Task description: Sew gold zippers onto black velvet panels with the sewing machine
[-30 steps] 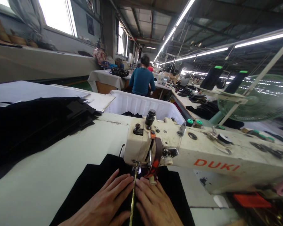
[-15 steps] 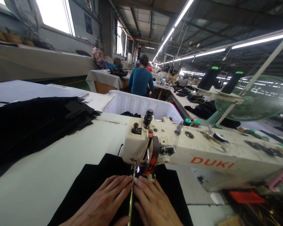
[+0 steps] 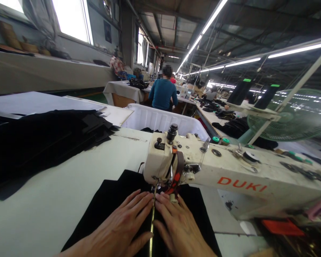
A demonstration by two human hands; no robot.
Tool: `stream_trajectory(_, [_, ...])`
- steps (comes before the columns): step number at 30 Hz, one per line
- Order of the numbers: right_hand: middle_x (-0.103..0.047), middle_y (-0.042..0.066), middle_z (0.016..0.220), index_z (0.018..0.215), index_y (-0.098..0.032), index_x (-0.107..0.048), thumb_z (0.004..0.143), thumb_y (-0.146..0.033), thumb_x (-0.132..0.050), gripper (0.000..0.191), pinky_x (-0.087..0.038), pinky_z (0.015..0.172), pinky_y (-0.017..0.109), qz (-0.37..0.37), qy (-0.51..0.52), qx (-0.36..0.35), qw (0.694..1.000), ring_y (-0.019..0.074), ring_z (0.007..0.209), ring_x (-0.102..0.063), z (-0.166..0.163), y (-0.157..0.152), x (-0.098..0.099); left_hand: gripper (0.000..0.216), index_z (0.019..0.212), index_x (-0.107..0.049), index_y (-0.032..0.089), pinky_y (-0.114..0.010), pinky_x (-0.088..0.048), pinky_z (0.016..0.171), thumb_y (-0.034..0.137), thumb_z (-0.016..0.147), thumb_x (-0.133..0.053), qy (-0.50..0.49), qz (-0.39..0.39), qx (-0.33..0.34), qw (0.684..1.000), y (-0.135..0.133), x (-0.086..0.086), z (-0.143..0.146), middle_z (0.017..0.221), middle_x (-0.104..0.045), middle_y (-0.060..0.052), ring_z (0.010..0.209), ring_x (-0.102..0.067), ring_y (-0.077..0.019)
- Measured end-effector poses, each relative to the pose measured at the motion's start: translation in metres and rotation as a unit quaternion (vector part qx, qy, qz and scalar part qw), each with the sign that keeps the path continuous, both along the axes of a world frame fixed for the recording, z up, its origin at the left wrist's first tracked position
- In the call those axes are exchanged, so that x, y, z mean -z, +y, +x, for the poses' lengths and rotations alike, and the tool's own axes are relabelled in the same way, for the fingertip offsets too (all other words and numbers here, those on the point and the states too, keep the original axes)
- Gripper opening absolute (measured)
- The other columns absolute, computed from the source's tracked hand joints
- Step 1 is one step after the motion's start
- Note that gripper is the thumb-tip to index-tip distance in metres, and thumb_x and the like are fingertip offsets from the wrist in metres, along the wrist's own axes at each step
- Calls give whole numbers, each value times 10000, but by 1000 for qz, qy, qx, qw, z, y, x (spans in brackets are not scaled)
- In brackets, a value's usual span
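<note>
Black fabric (image 3: 101,203) lies on the white table beneath the head of a sewing machine (image 3: 208,164). A narrow gold zipper (image 3: 151,228) runs lengthwise along the fabric up to the presser foot. My left hand (image 3: 123,221) presses flat on the cloth to the left of the zipper, fingers stretched toward the needle area. To the right of it, my right hand (image 3: 178,221) also rests flat, its fingertips close to the foot. Both hands are open. The needle itself is too small to make out.
A stack of black fabric pieces (image 3: 48,142) covers the table's left side. Behind the machine stands a white plastic bin (image 3: 171,119). Thread cones (image 3: 239,92) and a green fan (image 3: 291,114) are at the right. A person in a blue top (image 3: 163,92) sits farther ahead.
The whole view has shifted slightly, so everything appears a little farther right. My left thumb has come up beside the zipper. Both hands stay flat on the fabric.
</note>
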State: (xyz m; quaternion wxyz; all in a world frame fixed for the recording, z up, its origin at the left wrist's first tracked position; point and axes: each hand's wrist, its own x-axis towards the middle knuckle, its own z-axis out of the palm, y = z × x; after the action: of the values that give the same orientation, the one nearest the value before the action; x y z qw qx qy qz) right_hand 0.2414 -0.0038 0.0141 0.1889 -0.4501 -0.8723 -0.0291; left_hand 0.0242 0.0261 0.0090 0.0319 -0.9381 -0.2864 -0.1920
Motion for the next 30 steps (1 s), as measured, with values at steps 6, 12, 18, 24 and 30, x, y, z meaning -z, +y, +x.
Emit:
stream_trajectory(6, [-613,43,1360,1347,-191,-539,995,-308,-524,370,-421,1106,508,-10,7,8,1000,241,1234,-596,-1,-1,5,692,1519,-314,191,-499,-491,1056,403,929,-607,-20,-41,9,999,-1,10,-5,1471,-509,-130,1334,-499,-315])
stream_trajectory(12, [-587,35,1393,1363,-217,-518,992,-287,-546,379,-354,1159,479,-33,13,11,999,209,1294,-541,1,0,6,747,1546,-257,195,-510,-423,1114,357,922,-634,-42,-68,15,997,3,15,-3,1500,-471,-136,1383,-435,-311])
stream_trajectory(18, [-556,23,1427,1417,-237,-467,987,-255,-549,438,-305,1193,470,-56,15,4,998,189,1339,-491,3,0,2,711,1528,-317,199,-501,-394,1137,330,914,-650,-61,-79,21,995,3,16,-4,1506,-465,-127,1386,-431,-310])
stream_trajectory(24, [-546,33,1438,1407,-210,-483,976,-237,-557,438,-312,1197,458,-62,10,5,998,202,1345,-484,1,1,0,652,1494,-390,173,-519,-427,1109,341,916,-640,-43,-102,5,994,5,20,-5,1512,-452,-144,1405,-393,-338])
stream_trajectory(30, [-542,44,1441,1408,-195,-484,998,-234,-512,413,-308,1198,458,-60,13,0,998,208,1350,-476,2,1,2,623,1475,-418,177,-519,-408,1126,335,914,-640,-52,-110,9,993,6,16,-3,1497,-466,-149,1395,-411,-332])
